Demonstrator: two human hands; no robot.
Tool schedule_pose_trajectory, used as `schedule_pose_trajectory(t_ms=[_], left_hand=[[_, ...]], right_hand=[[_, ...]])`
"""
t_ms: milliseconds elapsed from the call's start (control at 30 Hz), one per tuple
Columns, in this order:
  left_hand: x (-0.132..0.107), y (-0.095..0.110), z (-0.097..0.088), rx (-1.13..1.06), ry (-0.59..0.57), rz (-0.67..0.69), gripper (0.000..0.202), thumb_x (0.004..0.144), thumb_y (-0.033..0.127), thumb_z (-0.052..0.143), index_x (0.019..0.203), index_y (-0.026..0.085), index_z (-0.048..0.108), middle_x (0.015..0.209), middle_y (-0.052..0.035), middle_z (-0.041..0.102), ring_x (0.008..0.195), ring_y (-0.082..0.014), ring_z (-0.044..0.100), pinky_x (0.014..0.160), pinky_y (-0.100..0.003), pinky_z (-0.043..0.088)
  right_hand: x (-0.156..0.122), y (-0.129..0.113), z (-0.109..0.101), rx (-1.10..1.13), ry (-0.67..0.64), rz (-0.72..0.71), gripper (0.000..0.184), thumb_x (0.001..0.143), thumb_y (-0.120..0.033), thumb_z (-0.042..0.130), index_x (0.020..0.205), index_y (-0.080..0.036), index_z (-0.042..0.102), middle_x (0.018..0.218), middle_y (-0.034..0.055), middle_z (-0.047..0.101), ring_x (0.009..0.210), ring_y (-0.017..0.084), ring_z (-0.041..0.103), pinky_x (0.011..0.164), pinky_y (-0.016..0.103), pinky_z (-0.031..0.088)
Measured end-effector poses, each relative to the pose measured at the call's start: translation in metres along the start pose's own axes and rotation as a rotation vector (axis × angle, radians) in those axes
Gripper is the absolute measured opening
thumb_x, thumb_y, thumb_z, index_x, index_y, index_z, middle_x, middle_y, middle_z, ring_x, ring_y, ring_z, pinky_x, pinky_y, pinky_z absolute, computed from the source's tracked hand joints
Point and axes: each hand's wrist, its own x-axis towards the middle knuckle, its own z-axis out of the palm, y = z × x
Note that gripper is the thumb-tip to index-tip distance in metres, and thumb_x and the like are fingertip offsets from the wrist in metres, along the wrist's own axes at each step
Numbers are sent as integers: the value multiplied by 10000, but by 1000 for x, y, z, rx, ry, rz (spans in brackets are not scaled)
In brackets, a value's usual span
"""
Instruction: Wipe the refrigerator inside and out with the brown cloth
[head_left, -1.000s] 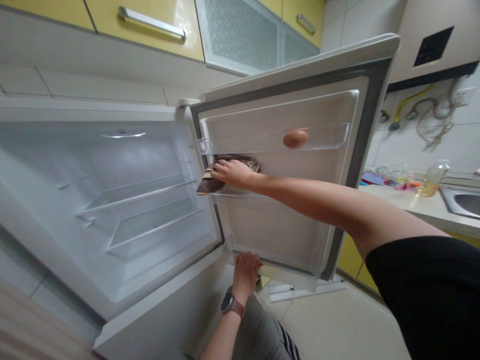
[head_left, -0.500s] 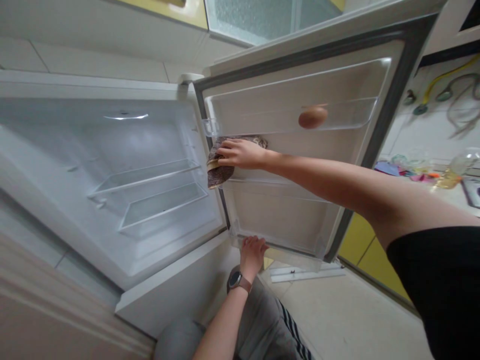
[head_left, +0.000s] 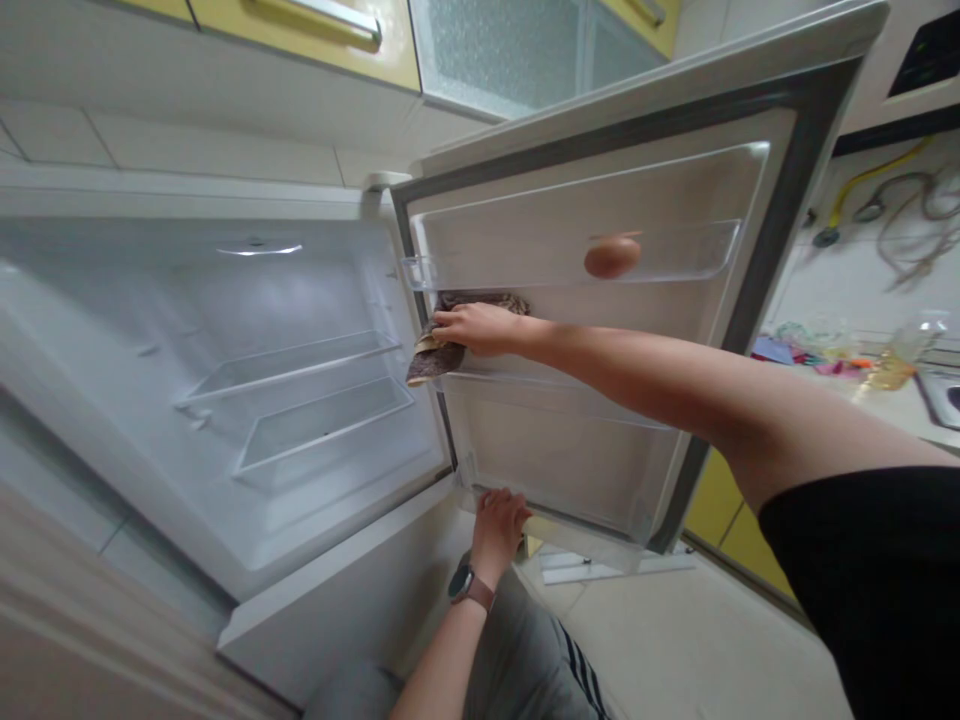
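Note:
My right hand (head_left: pixel 480 328) presses a brown patterned cloth (head_left: pixel 433 358) against the inner face of the open fridge door (head_left: pixel 570 440), just under the upper clear door bin (head_left: pixel 675 262), near the hinge side. Its fingers are closed over the cloth. A single brown egg (head_left: pixel 612 256) lies in that bin. My left hand (head_left: pixel 498 520), with a watch on the wrist, grips the bottom edge of the door, fingers curled round it.
The fridge compartment (head_left: pixel 225 400) stands open with bare glass shelves (head_left: pixel 300 360). Yellow wall cupboards (head_left: pixel 315 30) hang above. At the right, a counter (head_left: pixel 877 395) carries a bottle of oil (head_left: pixel 896 362), small items and a sink corner (head_left: pixel 946 395). The floor is tiled.
The camera shifted a little. My right hand and the cloth stay pressed at about the same spot on the door, moving slightly. My left hand keeps its grip on the door's bottom edge.

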Motion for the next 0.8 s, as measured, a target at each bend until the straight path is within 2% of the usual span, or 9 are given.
schedule_pose_trajectory(t_ms=[233, 433, 533, 633, 800], left_hand=[[1, 0, 6, 37, -10, -26, 113, 1053, 244, 609, 960, 228, 671, 975, -16, 687, 1029, -221, 632, 1043, -410, 381], [2, 1, 3, 32, -14, -34, 79, 1031, 252, 654, 961, 230, 682, 964, -16, 688, 1024, -221, 632, 1040, -395, 381], [3, 2, 2, 10, -18, -51, 66, 1016, 223, 668, 959, 236, 698, 975, -16, 695, 1038, -227, 635, 1042, -400, 382], [5, 4, 0, 4, -34, -70, 60, 999, 201, 680, 971, 238, 717, 989, -24, 705, 1048, -236, 641, 1042, -407, 386], [9, 11, -2, 21, -72, -94, 73, 995, 205, 677, 950, 234, 726, 987, -28, 702, 1046, -246, 640, 1024, -409, 391]], right_hand=[[-2, -10, -9, 169, -125, 30, 411, 960, -194, 591, 1370, -188, 616, 1296, 116, 651, 969, 226, 673, 811, 338, 463], [-14, -14, -14, 267, -186, 118, 430, 861, -87, 604, 1276, -178, 669, 1250, 115, 698, 936, 198, 650, 747, 291, 385], [-28, -18, -16, 319, -228, 176, 326, 845, -81, 600, 1146, -178, 683, 1185, 101, 721, 915, 190, 640, 702, 282, 342], [-49, -20, -21, 319, -245, 194, 297, 839, -87, 607, 1111, -187, 673, 1151, 87, 720, 911, 184, 641, 682, 281, 323], [-95, -11, -38, 127, -167, 147, 416, 871, -77, 562, 1263, -190, 646, 1227, 101, 691, 943, 194, 663, 728, 284, 391]])
